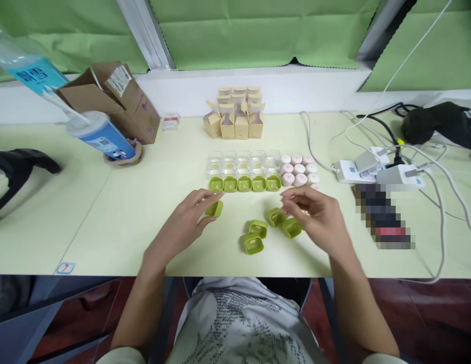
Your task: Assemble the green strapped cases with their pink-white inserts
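Note:
My left hand (185, 220) holds a small green plastic box (216, 209) between its thumb and fingers, just in front of a row of similar green boxes (244, 184). My right hand (318, 217) hovers at the right, fingers loosely curved and apart, with nothing visible in them. Below its fingertips lie two loose green boxes, one nearer the middle (275, 217) and one partly beside the thumb (292, 228). Two more loose boxes, an upper one (258, 229) and a lower one (253, 244), touch each other closer to the table's front edge.
Clear plastic lids (243, 164) stand behind the green row. White-pink round pieces (299, 169) cluster at its right, open cardboard boxes (235, 121) further back. A wipes canister (102, 134) and brown carton (125, 101) stand left. A power strip (352, 172) with cables and a pixelated object (383, 217) lie right.

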The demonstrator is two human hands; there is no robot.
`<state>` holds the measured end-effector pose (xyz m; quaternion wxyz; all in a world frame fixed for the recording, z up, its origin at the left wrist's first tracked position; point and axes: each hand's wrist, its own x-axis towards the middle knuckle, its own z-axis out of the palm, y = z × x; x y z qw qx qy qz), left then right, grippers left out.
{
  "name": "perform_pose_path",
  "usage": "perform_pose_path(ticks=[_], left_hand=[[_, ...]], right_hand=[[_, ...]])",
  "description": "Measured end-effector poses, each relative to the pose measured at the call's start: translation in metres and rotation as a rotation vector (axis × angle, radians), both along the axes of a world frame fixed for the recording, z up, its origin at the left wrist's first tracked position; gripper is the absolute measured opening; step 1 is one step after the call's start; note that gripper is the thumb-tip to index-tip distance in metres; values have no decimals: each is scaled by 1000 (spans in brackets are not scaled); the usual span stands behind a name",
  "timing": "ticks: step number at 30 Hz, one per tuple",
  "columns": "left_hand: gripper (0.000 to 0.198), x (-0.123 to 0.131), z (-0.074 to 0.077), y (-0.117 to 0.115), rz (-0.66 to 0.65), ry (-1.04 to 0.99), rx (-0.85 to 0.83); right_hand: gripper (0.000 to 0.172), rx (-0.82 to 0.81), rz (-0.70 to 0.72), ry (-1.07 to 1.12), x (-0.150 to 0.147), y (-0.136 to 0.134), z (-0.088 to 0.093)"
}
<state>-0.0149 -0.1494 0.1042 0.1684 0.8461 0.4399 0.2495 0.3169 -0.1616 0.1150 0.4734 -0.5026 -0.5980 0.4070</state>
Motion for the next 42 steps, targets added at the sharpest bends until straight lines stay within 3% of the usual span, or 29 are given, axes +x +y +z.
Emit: perform_pose_path(ticks=[2,4,9,11,13,18,21,31,42], left_hand=[[55,-10,-10,5,41,177,41],[53,-11,-18,8,90,242,61],[52,-5,-20,10,203,198,-44],[54,-4,-19,10,221,165,-99],[54,-4,-19,10,216,138,-131],[60,3,-21,12,247,137,-106],[61,9,-22,13,290,145,-84],[74,19,-23,15,293,265,-2],[67,22,-21,14,260,379,60]], right_hand=[[8,123,-63,-313,26,5,-1],[13,162,-75,-566,44,9,-6],[24,78,-128,-928,57,11,-12],[23,91,-146,-922,50,9,-5],[21,139,-79,-833,39,5,4],[20,240,407,-708,1,-11,17],[20,264,523,-789,-15,-17,13],[18,293,609,-852,-25,-14,-2],[27,329,635,-873,-33,-16,-9]])
